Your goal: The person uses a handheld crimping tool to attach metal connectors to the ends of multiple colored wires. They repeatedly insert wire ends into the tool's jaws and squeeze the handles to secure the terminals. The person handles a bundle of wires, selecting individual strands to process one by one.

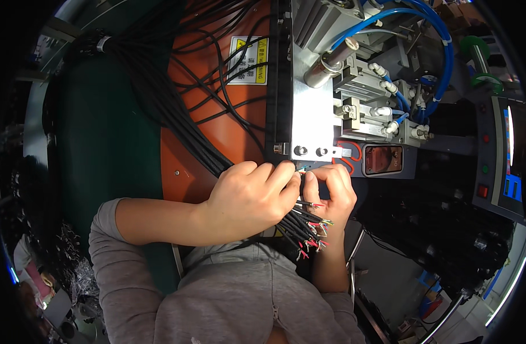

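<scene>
Fingertips of both hands meet at the near end of a machine's metal block [312, 117]. My left hand [254, 192] is closed in a pinch on a cable end, with thin coloured wires [302, 169] showing at its fingertips. Close by on the right, my right hand [336, 192] is curled, thumb and forefinger together at the same wires; what exactly it grips is hidden. A bundle of black cables [191, 129] runs from the far left down under my left hand. Their stripped ends [314, 236], with red, white and green wires, fan out below my hands.
Pneumatic cylinders [363, 86] and blue air hoses [446, 63] fill the far right. A phone [383, 159] lies beside the block, near a red cord [357, 150]. A control panel [492, 155] stands at right. Under the cables is an orange surface [188, 189] with a warning label [248, 60].
</scene>
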The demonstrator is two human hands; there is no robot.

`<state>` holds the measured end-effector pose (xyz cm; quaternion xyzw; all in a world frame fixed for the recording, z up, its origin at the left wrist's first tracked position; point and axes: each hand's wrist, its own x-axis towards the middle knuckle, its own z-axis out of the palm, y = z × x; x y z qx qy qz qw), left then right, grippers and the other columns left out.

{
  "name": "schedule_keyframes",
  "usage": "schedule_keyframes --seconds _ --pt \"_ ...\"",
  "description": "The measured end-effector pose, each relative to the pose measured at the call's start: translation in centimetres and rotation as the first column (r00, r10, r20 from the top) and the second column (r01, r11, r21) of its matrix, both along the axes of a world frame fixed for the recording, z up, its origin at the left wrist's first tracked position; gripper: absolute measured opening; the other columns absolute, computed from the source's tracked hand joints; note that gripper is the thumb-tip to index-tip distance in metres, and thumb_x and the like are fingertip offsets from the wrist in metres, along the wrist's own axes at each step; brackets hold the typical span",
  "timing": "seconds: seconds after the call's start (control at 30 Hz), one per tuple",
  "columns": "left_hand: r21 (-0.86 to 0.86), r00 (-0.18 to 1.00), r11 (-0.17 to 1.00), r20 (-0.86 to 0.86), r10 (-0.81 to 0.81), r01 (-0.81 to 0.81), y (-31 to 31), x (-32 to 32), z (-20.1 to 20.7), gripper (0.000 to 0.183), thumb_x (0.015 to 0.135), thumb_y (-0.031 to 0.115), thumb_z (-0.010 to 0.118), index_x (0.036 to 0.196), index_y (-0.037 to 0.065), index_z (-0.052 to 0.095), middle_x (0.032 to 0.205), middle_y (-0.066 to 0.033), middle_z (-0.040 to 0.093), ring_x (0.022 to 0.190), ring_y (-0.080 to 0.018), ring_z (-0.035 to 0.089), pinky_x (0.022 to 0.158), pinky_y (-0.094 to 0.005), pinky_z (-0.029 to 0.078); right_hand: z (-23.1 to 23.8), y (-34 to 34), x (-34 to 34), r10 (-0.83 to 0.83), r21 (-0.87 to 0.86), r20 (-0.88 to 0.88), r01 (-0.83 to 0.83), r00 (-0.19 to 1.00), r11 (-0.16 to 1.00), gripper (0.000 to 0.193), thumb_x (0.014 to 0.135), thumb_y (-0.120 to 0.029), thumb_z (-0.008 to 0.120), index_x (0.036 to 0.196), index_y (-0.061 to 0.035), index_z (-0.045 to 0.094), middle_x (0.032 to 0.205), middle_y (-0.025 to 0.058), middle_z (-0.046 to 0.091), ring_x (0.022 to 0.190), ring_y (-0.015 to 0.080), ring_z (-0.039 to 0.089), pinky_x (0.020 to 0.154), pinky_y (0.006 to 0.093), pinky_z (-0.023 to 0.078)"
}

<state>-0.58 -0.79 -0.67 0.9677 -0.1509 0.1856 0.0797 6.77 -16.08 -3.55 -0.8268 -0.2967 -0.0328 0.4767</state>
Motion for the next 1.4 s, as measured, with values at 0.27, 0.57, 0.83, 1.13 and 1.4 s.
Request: schedule_keyframes --seconds 0.27,0.57,0.83,1.13,1.4 --pt "-0.100 0.999 0.995 0.019 -0.027 0.029 0.1 0.4 -0.1 0.027 0.068 0.013 0.062 0.093 0.005 0.069 0.067 0.0030 0.045 0.054 -0.0088 0.046 0.047 -0.0236 0.032 -1.4 -0.5 0.1 0.002 0.191 -0.340 0.067 0.940 0.979 0.005 0.078 0.004 0.062 0.076 0.0021 0.057 0.073 0.0057 0.056 0.064 0.0114 0.050 0.061 0.0241 0.042" --pt "-0.261 0.906 0.947 0.419 -0.063 0.187 2.5 -1.2 1.8 0.032 0.064 0.008 0.070 0.095 0.001 0.068 0.072 -0.0040 0.060 0.053 -0.0107 0.054 0.041 -0.0229 0.036 2.2 -1.0 -1.2 0.247 -0.140 0.161 -0.226 0.956 0.964 0.036 0.069 -0.018 0.072 0.101 -0.0030 0.065 0.107 0.0133 0.061 0.097 0.0304 0.057 0.091 0.0435 0.041" --pt "-0.336 0.959 0.919 0.257 -0.122 0.207 1.9 0.5 1.9 0.019 0.070 0.009 0.069 0.086 0.000 0.065 0.073 -0.0069 0.061 0.056 -0.0178 0.059 0.048 -0.0266 0.045 2.0 1.5 -6.8 0.752 -0.238 0.124 -0.716 0.647 0.656 0.039 0.077 -0.028 0.065 0.107 -0.0026 0.063 0.108 0.0137 0.057 0.109 0.0309 0.053 0.100 0.0520 0.036" --pt "-0.383 0.985 0.912 0.138 -0.102 0.148 1.5 0.3 0.5 0.016 0.072 0.009 0.072 0.081 0.000 0.063 0.065 -0.0064 0.058 0.053 -0.0179 0.058 0.044 -0.0281 0.043 1.0 -2.9 0.8 0.423 0.327 0.071 -0.422 0.903 0.846 0.027 0.078 -0.030 0.060 0.073 -0.0037 0.064 0.076 0.0071 0.067 0.066 0.0202 0.058 0.068 0.0315 0.040" --pt "-0.341 0.985 0.927 0.128 -0.118 0.155 1.2 0.5 0.4 0.014 0.072 0.011 0.069 0.080 0.002 0.063 0.062 -0.0020 0.049 0.050 -0.0146 0.053 0.043 -0.0278 0.038 1.2 -0.6 0.0 0.136 0.300 -0.078 -0.107 0.988 0.948 0.024 0.062 0.000 0.081 0.081 -0.0007 0.065 0.077 0.0084 0.065 0.071 0.0190 0.060 0.066 0.0293 0.047"
